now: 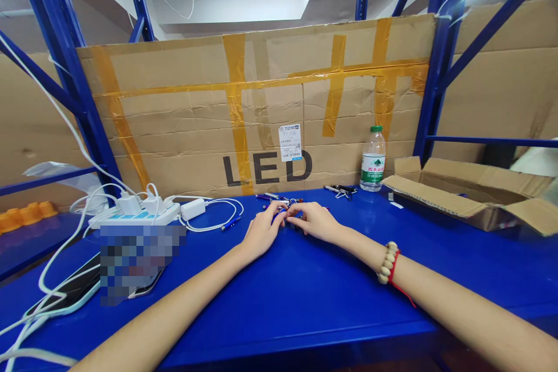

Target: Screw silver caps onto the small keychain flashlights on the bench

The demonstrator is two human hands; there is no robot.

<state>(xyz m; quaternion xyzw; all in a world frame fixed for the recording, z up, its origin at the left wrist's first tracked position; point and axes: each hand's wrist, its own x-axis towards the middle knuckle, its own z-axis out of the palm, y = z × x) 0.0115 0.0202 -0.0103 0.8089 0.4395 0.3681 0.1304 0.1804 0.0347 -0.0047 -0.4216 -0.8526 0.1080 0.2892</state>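
Observation:
Over a small cluttered pile of pens and dark bits (279, 197) at the back of the blue table, my two hands meet, fingertips close together. My left hand (264, 226) has its fingers bent forward onto the pile, the thumb towards the other hand. Thumb and fingers of my right hand (314, 221) come together in a pinch pointing left. Whatever lies between the fingers is too small and too covered to name. A blue pen (231, 224) lies apart, left of my left hand. Beyond my right hand are several black clips and pens (342, 191).
A water bottle (373, 163) stands before the cardboard sheet (196, 128). An open cardboard box (475, 197) sits at the right. On the left are a white power strip (161, 215) with plugs, a charger (192, 209), loose cables and a phone (70, 290). Blue rack posts frame the table (305, 308).

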